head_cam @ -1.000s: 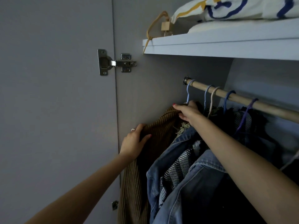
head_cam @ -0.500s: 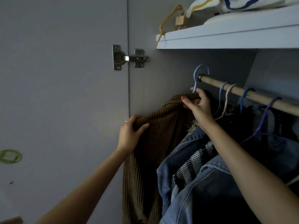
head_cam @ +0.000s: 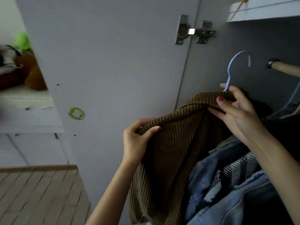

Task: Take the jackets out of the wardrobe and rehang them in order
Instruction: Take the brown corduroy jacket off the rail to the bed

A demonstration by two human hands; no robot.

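A brown corduroy jacket (head_cam: 170, 143) hangs on a light blue hanger (head_cam: 233, 65) whose hook is free of the wooden rail (head_cam: 285, 69) and to its left. My right hand (head_cam: 235, 111) grips the jacket's collar and the hanger neck. My left hand (head_cam: 138, 140) grips the jacket's left shoulder. Denim jackets (head_cam: 227, 200) and a dark patterned garment (head_cam: 235, 172) hang lower right, under my right forearm.
The open grey wardrobe door (head_cam: 113, 62) with its metal hinge (head_cam: 193, 31) stands left of the jacket. A white shelf (head_cam: 263, 12) runs above the rail. Tiled floor (head_cam: 32, 192) and a ledge with plant pots (head_cam: 24, 69) lie far left.
The hanger hook has come off the rail end and moved left with the brown jacket. Both hands keep their hold. The view has swung left and down.
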